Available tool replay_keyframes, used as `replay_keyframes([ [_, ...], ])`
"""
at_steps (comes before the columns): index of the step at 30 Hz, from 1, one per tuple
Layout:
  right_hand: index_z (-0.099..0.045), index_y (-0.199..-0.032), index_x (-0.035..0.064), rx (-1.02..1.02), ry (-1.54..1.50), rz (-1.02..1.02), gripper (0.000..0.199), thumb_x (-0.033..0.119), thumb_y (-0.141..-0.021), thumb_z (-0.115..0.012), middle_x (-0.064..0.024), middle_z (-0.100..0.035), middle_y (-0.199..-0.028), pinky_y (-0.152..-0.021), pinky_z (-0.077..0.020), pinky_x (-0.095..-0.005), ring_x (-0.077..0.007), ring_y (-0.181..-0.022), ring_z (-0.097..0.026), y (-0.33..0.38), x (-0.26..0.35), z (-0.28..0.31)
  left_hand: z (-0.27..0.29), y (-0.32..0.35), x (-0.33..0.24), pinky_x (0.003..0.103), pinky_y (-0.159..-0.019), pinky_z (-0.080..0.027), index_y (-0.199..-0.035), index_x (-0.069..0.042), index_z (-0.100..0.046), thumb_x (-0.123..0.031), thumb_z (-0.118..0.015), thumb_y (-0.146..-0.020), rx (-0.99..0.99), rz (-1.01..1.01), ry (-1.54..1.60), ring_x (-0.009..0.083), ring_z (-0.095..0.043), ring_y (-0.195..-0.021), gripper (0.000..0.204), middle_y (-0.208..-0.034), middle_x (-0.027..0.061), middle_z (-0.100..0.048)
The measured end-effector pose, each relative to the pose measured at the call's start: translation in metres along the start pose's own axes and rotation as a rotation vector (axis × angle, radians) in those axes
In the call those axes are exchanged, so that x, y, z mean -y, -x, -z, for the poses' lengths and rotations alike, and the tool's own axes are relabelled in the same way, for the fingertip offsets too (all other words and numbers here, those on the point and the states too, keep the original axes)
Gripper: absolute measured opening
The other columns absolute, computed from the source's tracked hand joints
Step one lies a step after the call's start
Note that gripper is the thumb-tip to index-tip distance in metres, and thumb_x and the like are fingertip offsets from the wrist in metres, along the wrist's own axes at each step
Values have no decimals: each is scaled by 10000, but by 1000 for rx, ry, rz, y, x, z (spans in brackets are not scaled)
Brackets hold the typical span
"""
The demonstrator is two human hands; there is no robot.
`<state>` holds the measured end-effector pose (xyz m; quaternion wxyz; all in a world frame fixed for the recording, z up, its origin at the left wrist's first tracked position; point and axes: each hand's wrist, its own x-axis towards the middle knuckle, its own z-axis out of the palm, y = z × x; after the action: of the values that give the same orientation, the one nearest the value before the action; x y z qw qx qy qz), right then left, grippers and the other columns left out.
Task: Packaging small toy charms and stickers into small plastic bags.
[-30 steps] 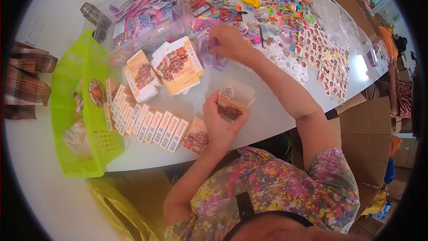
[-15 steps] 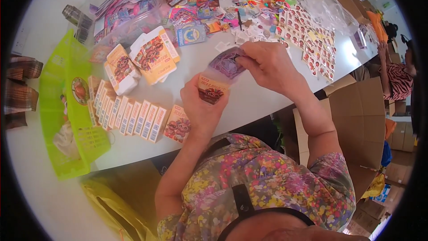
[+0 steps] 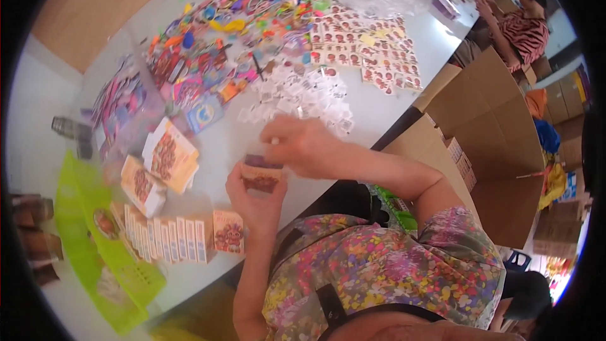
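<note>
My left hand (image 3: pixel 255 197) is closed round a small orange and white printed carton (image 3: pixel 260 181), held upright above the table's near edge. A purple packet (image 3: pixel 264 161) shows at the carton's top, mostly down inside it. Just above and to the right is my right hand (image 3: pixel 306 145), its fingers curled and somewhat blurred. Something small and pale shows at its fingertips, too unclear to name. Beside my left wrist lies a similar carton (image 3: pixel 228 232) face up, next to a row of standing cartons (image 3: pixel 167 239).
Flattened cartons (image 3: pixel 170 155), a clear bag of packets (image 3: pixel 123 98), small white slips (image 3: pixel 303 95), colourful trinkets (image 3: pixel 237 25) and sticker sheets (image 3: pixel 363 44) cover the table. A green basket (image 3: pixel 82 240) stands left, a large cardboard box (image 3: pixel 486 151) right. Another person (image 3: pixel 521 28) sits far right.
The purple packet has gone down into the carton, and my right hand has let go of it. The view has swung, so the table's things appear lower and further left.
</note>
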<state>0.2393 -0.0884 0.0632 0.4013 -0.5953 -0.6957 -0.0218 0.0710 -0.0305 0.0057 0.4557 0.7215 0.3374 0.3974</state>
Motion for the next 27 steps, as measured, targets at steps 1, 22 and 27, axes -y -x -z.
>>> replay_keyframes([
  [1,-668,-818,99,62,-41,59,104,56,-728,-697,-38,-622,-856,-636,-524,-325,-239,-775,-636,6,-6,-1,-3,-1,-1,310,-708,-526,-1223,10,-466,-47,-835,-620,20,-14,9,191,-567,-888,708,-1071,111,-501],
  [22,-698,-818,30,-236,94,-753,131,147,-773,-661,-98,-647,-919,-787,-501,-367,-267,-910,-609,29,-193,77,-14,0,17,308,-781,-530,-1285,41,-398,-26,-833,-636,153,159,162,186,-572,-977,784,-1132,115,-520],
  [27,-694,-875,7,-257,821,-780,192,161,-764,-665,-165,-651,-960,-787,-507,-402,-297,-940,-622,54,-228,112,-14,1,19,297,-774,-526,-1268,40,-415,-42,-832,-639,171,163,190,174,-571,-964,759,-1111,109,-524],
])
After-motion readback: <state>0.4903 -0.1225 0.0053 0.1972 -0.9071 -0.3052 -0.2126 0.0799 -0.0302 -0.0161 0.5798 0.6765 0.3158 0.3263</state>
